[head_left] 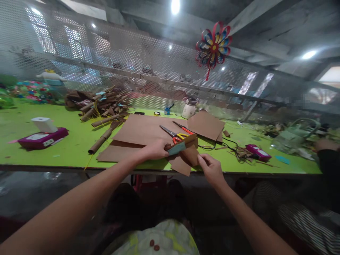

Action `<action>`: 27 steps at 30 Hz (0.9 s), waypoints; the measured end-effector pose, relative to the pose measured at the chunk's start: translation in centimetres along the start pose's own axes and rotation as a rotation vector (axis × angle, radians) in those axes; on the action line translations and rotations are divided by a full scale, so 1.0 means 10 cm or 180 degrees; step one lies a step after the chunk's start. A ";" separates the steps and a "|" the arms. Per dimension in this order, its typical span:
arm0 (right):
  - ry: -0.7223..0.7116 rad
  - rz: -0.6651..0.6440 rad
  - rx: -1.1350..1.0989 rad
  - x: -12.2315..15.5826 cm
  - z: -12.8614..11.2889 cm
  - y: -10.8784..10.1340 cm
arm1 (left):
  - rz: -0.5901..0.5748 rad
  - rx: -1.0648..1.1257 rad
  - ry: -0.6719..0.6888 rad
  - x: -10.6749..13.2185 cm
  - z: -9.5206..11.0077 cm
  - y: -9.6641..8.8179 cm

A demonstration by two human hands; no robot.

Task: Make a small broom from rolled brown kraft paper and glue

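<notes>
My left hand [158, 149] is closed on one end of a folded piece of brown paper [190, 141], which has a grey-blue strip [176, 149] along its near side. At the table's front edge, my right hand [210, 167] pinches the corner of a brown flap [190, 156] of that piece. Another brown paper piece [180, 165] lies beneath, its tip over the edge. Just beyond the hands are scissors [169, 132] with orange and yellow handles and a soldering-iron-like tool [183, 128] with an orange grip. Large brown sheets [140, 129] lie under them.
Brown paper rolls [106, 109] tied with yellow string are heaped at the back left. Purple boxes [44, 138] [258, 152] stand on both sides. A black cord [230, 142] runs right. A co-worker's arm [328, 156] reaches in at far right, beside a clear plastic container [288, 141].
</notes>
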State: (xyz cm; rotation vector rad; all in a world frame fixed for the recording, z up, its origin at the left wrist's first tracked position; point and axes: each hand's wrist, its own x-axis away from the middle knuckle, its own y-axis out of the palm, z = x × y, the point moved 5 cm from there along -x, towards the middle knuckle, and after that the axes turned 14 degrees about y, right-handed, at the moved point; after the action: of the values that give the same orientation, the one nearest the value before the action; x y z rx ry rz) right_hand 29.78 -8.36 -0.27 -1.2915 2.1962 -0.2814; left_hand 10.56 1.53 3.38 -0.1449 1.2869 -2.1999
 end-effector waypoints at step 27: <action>-0.2125 -0.0696 0.1352 0.09 -0.54 0.39 | -0.0208 -0.0508 0.0480 -0.15 0.10 -0.17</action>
State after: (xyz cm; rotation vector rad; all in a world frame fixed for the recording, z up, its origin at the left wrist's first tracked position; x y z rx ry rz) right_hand 23.54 -7.64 2.04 -1.1637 1.3528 -0.3216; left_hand 11.44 2.21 5.64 -0.0849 1.5621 -2.1961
